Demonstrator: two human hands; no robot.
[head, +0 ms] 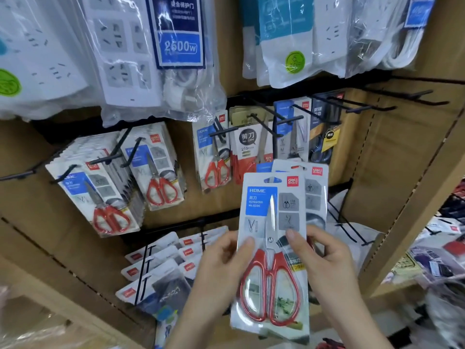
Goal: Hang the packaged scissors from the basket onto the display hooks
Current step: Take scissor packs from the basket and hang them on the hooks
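Observation:
I hold a stack of packaged scissors point(273, 238) upright in front of the display; the front pack shows red handles and a blue HOME label, and at least one more pack point(315, 187) sticks out behind it. My left hand point(221, 268) grips the stack's left edge with the thumb on the front. On the right edge, my right hand point(327, 265) grips it with the thumb on the front. Black display hooks point(266, 122) jut out above, most carrying red-handled scissors packs point(161, 172). The basket is not in view.
Bagged power strips point(141, 54) hang in the top row. Bare hooks point(382, 102) stick out at the upper right beside a cardboard side wall point(402, 172). More carded packs point(161, 268) hang low on the left. Cluttered goods point(437, 258) lie at far right.

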